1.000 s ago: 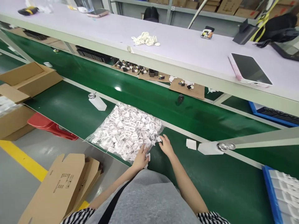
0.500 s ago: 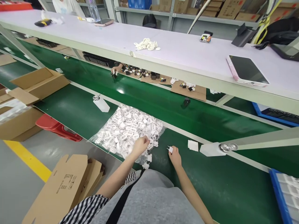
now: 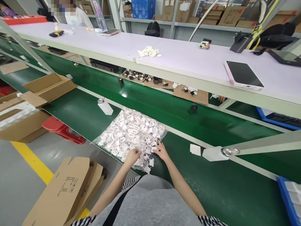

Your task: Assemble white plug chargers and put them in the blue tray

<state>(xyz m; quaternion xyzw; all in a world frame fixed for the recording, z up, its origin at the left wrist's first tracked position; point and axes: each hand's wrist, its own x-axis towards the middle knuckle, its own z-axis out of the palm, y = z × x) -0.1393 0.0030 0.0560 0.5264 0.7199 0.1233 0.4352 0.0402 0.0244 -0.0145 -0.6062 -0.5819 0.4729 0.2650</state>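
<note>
A clear plastic bag [image 3: 100, 140] lies on the green bench, spread under a heap of small white plastic plug parts [image 3: 131, 128]. At the bag's near side, my left hand [image 3: 132, 157] is closed in a pinch on its thin film. My right hand [image 3: 162, 153] reaches to the heap's right edge with thumb and forefinger apart, its fingertips at the loose white parts. Whether it grips one of them is hard to see. A few more plug parts [image 3: 151, 162] lie loose near the bag's front corner.
White pump bottles stand left [image 3: 105, 106] and right [image 3: 215, 153], with a folded white cloth [image 3: 195, 149] by the latter. Beyond runs a green conveyor carrying a black housing [image 3: 193, 107]. A raised shelf [image 3: 178, 50] crosses above. Cardboard boxes [image 3: 54, 84] sit left.
My right hand has moved left to the heap; the two-pin plug it held no longer shows there. My left hand has come down and nearer me. The other person's hand has left the conveyor's far side.
</note>
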